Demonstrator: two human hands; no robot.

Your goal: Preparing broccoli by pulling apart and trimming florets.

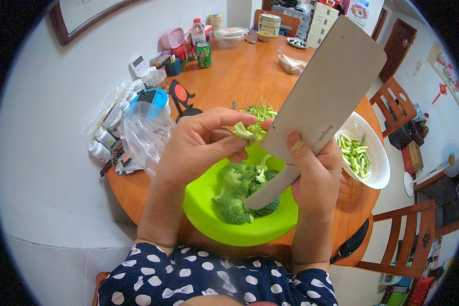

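Observation:
My left hand (210,139) pinches a small piece of broccoli stem (243,131) between thumb and fingers. A metal cleaver (325,88) is gripped in my right hand (315,164), with its broad blade pointing up and away and its handle angled down toward me. The blade's lower corner is close beside the broccoli piece, and a green scrap sticks to my right thumb. Beneath both hands sits a bright green plastic bowl (202,225) holding broccoli florets (235,210). Behind the bowl lies a pile of thin green trimmings (262,111), partly hidden by my fingers.
A white plastic colander (380,168) with cut green stalks (355,153) stands at the right. Along the left edge of the wooden table (237,84) are a clear plastic bag (141,134), bottles and a black stand (181,99). A green can (204,55) and food containers stand farther back.

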